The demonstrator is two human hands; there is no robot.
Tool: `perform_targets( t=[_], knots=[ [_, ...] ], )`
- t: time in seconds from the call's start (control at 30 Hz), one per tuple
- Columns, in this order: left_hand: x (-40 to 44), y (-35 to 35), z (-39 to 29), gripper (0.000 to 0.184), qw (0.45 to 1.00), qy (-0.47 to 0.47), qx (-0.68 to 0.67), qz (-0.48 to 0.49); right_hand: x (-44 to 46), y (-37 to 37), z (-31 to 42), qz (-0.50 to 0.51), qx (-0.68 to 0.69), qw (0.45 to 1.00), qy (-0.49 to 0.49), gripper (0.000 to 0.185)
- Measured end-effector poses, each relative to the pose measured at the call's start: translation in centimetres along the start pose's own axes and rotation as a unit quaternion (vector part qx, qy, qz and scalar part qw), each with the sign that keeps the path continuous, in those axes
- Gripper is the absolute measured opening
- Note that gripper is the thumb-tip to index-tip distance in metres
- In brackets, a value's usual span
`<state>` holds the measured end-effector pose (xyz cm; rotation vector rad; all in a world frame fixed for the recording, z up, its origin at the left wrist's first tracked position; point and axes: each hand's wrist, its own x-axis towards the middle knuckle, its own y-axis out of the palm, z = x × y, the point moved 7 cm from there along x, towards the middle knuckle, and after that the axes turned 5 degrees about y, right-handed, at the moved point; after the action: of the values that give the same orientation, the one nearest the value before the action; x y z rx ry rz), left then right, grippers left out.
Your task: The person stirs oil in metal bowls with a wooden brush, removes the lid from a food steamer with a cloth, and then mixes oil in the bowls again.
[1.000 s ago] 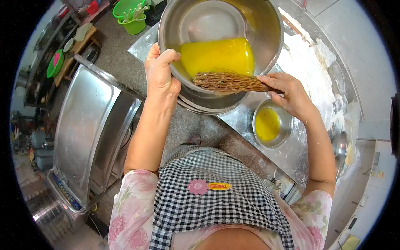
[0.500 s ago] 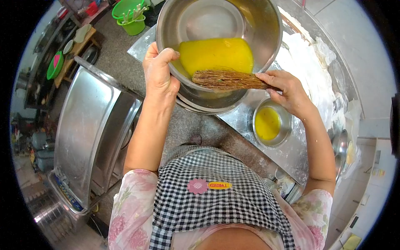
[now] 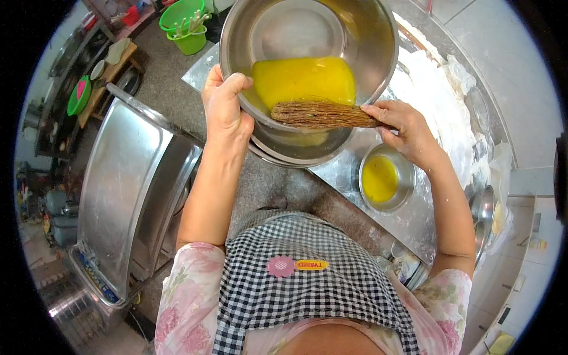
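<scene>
Since earlier, the tilted bowl [image 3: 298, 28] is shifting slightly leftward; the left hand [image 3: 226, 100] is gripping its rim, the right hand [image 3: 409, 127] is pinching a twig brush [image 3: 319, 113].

Shows, at upper left, green buckets [image 3: 189, 44] with pale sticks [image 3: 194, 25], a wooden bench [image 3: 108, 81] bearing a white bowl [image 3: 97, 69], and a green basin [image 3: 77, 106] with something pink [image 3: 81, 89] inside; at left, a broad stainless-steel unit [image 3: 121, 183]; and at lower left, a shiny metal vessel [image 3: 70, 303].
</scene>
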<state>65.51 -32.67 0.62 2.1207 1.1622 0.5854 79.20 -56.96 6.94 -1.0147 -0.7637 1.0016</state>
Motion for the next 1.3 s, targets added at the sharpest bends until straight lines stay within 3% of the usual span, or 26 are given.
perform_targets(
  t=[0.8,1.3],
  knots=[
    [0.4,0.3,-0.8,0.022,1.0,0.014,-0.001,0.011,0.1,-0.5,1.1,-0.046,-0.021,0.998,-0.047,0.05],
    [0.6,0.7,-1.4,0.024,1.0,0.012,-0.011,0.021,0.2,-0.7,1.2,-0.029,-0.026,0.999,-0.019,0.054]
  ],
)
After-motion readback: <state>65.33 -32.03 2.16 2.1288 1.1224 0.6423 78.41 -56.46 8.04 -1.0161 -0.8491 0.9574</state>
